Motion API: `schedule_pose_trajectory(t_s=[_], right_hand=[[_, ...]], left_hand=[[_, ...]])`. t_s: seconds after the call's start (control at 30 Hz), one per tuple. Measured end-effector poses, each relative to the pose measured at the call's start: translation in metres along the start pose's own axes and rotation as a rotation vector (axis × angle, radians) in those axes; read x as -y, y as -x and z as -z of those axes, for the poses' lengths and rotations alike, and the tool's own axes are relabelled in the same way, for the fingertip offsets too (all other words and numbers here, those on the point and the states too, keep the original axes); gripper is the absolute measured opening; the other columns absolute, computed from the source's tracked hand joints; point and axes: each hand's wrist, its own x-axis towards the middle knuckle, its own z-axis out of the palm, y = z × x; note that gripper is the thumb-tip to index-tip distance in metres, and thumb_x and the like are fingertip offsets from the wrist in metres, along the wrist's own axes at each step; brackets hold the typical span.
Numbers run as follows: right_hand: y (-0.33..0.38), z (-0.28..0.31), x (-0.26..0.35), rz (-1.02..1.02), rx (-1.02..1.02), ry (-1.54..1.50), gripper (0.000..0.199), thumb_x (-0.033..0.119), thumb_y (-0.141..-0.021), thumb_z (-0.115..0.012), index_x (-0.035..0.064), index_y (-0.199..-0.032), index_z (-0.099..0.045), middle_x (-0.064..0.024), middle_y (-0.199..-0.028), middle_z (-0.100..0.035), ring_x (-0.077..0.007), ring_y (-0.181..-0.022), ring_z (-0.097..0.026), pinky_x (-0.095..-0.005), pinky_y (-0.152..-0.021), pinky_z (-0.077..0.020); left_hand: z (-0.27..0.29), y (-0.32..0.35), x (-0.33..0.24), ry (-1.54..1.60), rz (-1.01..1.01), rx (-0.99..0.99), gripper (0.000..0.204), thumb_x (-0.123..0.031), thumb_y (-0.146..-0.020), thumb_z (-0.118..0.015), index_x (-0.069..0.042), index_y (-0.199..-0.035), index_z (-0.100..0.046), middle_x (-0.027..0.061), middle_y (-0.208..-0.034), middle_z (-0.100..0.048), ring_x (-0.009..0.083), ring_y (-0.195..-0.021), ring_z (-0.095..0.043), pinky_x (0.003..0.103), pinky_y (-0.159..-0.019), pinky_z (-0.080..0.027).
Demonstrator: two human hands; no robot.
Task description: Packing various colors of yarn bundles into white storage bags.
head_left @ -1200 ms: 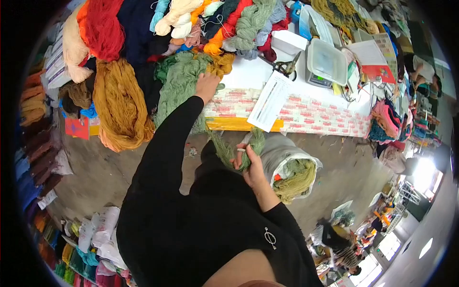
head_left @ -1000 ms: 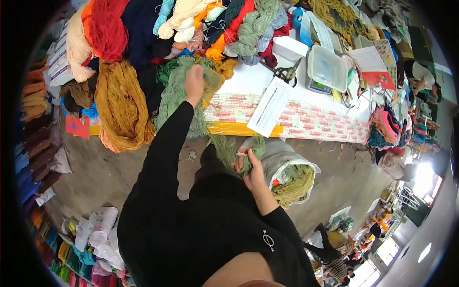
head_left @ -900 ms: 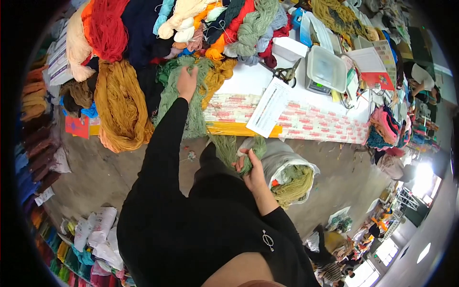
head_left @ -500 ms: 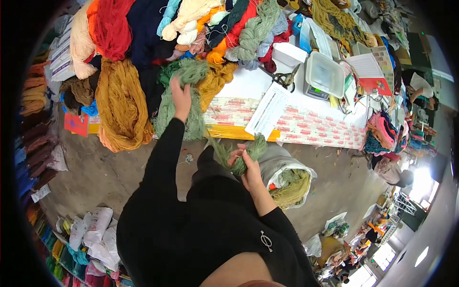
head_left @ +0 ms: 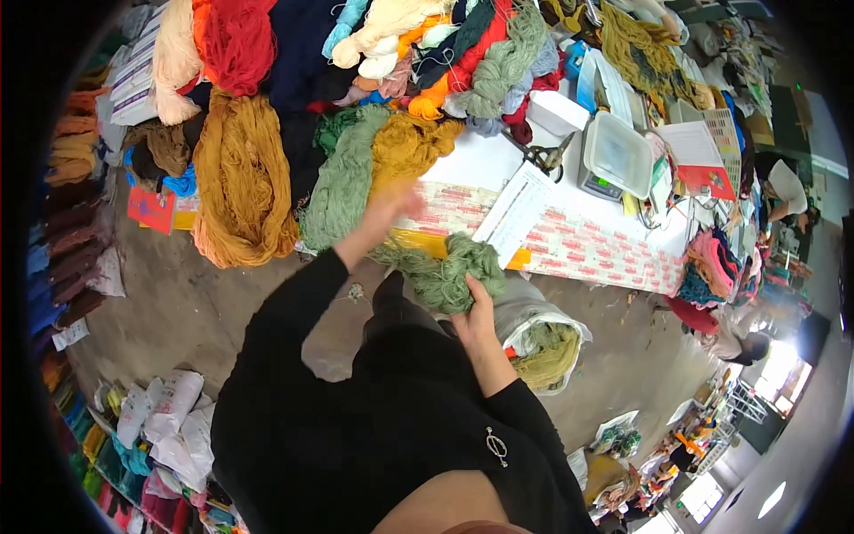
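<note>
A mustard-yellow yarn hank point(head_left: 240, 191) hangs off the table edge at the left. Beside it the left hand point(head_left: 390, 206), blurred, reaches by the sage-green hank point(head_left: 342, 182); its grip I cannot tell. The right hand point(head_left: 476, 316) clutches a bundle of green yarn point(head_left: 454, 271) above a white sack point(head_left: 538, 325).

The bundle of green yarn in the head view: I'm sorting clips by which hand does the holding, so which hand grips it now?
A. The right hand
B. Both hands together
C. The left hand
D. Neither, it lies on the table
A: the right hand closes around the bundle of green yarn from below, while the blurred left hand is apart from it, up by the green skein hanging at the table edge.
</note>
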Motion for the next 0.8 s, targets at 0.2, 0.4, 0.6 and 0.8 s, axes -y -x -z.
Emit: schedule_pose_trajectory(t_s=[0.2, 0.4, 0.6, 0.8], right_hand=[[0.006, -0.011, -0.004, -0.200, 0.050, -0.211, 0.039, 0.020, -0.088, -0.052, 0.0002, -0.121, -0.046, -0.0153, -0.119, -0.054, -0.0310, -0.109, -0.052, -0.0469, -0.097, -0.0405], [0.011, -0.002, 0.014, -0.183, -0.022, -0.257, 0.037, 0.025, -0.089, -0.050, 0.0007, -0.117, -0.049, -0.0153, -0.114, -0.056, -0.0318, -0.106, -0.054, -0.0479, -0.095, -0.0415], [0.012, 0.010, 0.016, -0.176, -0.028, -0.299, 0.040, 0.025, -0.090, -0.048, 0.0006, -0.121, -0.047, -0.0158, -0.120, -0.054, -0.0319, -0.110, -0.051, -0.0474, -0.098, -0.0385], [0.006, 0.006, 0.009, -0.144, 0.013, -0.276, 0.040, 0.022, -0.090, -0.050, 0.0003, -0.123, -0.045, -0.0157, -0.122, -0.053, -0.0317, -0.111, -0.051, -0.0458, -0.099, -0.0376]], left_hand=[[0.125, -0.117, 0.051, -1.196, 0.027, -0.777, 0.064, -0.030, -0.079, -0.065, -0.004, -0.129, -0.035, 0.0157, -0.116, -0.046, 0.0337, -0.111, -0.040, 0.044, -0.086, -0.042], [0.200, -0.126, 0.046, -0.782, -0.241, -0.821, 0.026, -0.021, -0.081, -0.055, -0.004, -0.100, -0.059, 0.0132, -0.101, -0.060, 0.0310, -0.091, -0.057, 0.037, -0.079, -0.044], [0.192, -0.038, 0.038, 0.597, 0.013, -0.777, 0.037, -0.029, -0.092, -0.039, -0.004, -0.114, -0.054, 0.0100, -0.111, -0.058, 0.0264, -0.100, -0.055, 0.038, -0.086, -0.044], [0.144, 0.022, 0.024, 0.864, -0.095, -0.310, 0.043, -0.034, -0.095, -0.034, -0.006, -0.125, -0.047, 0.0110, -0.123, -0.053, 0.0296, -0.109, -0.052, 0.042, -0.095, -0.041]])
